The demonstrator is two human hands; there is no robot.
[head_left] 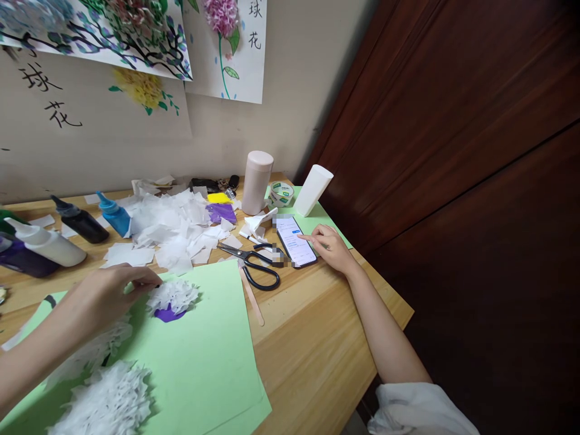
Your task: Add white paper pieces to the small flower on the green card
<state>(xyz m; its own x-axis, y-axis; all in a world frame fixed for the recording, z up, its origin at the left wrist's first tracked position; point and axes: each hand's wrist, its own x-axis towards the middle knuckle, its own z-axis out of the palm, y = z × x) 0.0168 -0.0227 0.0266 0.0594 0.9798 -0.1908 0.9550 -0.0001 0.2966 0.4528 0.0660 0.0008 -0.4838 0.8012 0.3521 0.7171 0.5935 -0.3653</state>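
My left hand (120, 293) hovers over the green paper (217, 344), thumb and fingertips pinched beside a small white paper flower (174, 296); what the tips hold, if anything, is too small to make out. Purple paper (170, 313) shows under that flower. A larger white flower (106, 402) lies nearer me, and another is partly behind my left forearm. My right hand (330, 244) rests at the phone (296, 241), its index finger extended onto the lit screen and the other fingers loosely curled. Black-handled scissors (254, 263) and a wooden stick (252, 299) lie between the hands.
Torn white paper (174, 220) is heaped at the back. Paint bottles, including a blue one (114, 214) and a white one (52, 244), lie on the left. A pink cylinder (257, 181), tape roll (281, 194) and white container (313, 190) stand behind the phone. Dark wood panelling borders the right.
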